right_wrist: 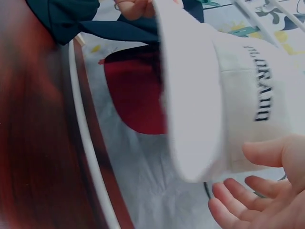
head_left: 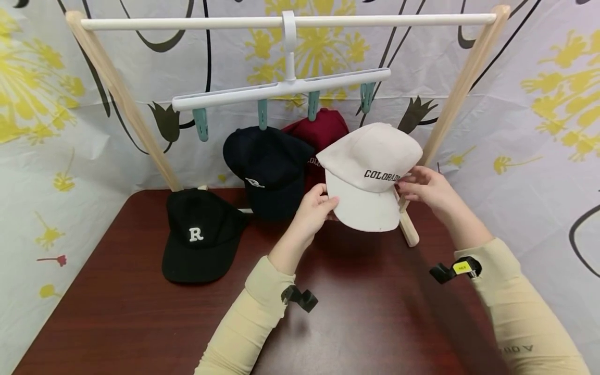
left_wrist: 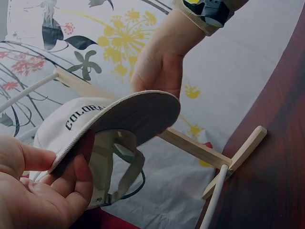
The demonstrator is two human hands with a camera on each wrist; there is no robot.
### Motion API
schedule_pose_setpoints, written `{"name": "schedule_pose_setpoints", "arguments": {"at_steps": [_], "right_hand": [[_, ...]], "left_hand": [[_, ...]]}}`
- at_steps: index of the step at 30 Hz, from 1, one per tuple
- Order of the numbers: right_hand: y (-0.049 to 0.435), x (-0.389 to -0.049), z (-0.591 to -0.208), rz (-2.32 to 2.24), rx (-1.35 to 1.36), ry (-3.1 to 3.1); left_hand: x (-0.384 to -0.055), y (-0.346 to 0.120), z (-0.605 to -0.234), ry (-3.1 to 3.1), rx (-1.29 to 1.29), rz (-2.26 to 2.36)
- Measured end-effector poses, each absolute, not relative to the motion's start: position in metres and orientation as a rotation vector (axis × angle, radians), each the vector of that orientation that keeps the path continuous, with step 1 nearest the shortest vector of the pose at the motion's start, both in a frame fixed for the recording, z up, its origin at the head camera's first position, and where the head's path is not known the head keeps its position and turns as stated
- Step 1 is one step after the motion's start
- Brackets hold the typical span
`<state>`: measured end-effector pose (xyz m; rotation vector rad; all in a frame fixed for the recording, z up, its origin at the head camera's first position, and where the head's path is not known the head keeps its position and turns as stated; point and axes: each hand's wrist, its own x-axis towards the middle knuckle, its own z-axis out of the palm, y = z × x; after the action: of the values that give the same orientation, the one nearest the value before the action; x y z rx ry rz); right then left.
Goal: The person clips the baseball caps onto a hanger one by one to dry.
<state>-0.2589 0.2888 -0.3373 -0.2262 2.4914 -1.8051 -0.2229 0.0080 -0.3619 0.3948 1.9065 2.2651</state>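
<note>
White cap: we hold the white cap (head_left: 370,174) with the word COLORADO in the air, in front of the wooden rack (head_left: 461,83), above the far part of the bench (head_left: 365,312). Its brim points toward us and down.
Left hand: our left hand (head_left: 313,208) pinches the left edge of the brim; in the left wrist view the thumb lies on top and the fingers (left_wrist: 76,179) are curled under it.
Right hand: our right hand (head_left: 428,187) is at the right side of the cap, near the end of the lettering. In the right wrist view the fingers (right_wrist: 238,200) look spread and relaxed beside the crown, so we cannot tell if it really grips or only supports.
Clip hanger: the white clip hanger (head_left: 281,88) hangs on the top bar. The navy cap (head_left: 267,166) and the dark red cap (head_left: 321,133) hang under two of its teal clips. The rightmost clip (head_left: 367,96) is free and it is just above the white cap.
Black cap: the black cap (head_left: 199,237) with the letter R lies on the bench to the left, well apart from both hands.
Step in hand: we judge that we are bringing the white cap to the hanger; it is not yet clipped.
Next move: we think it calls for raising the cap so that its back edge meets the free clip, and one hand must leave the cap to open the clip while the other carries it.
</note>
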Motion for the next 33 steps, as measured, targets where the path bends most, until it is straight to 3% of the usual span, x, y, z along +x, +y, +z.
{"name": "schedule_pose_setpoints", "arguments": {"at_steps": [15, 33], "right_hand": [[0.271, -0.26, -0.291, -2.341, -0.122, 2.574], [0.244, -0.274, -0.247, -2.21, -0.199, 2.719]], "left_hand": [[-0.222, 0.002, -0.369, 1.887, 0.385, 2.296], [-0.221, -0.002, -0.369, 1.858, 0.364, 2.323]]}}
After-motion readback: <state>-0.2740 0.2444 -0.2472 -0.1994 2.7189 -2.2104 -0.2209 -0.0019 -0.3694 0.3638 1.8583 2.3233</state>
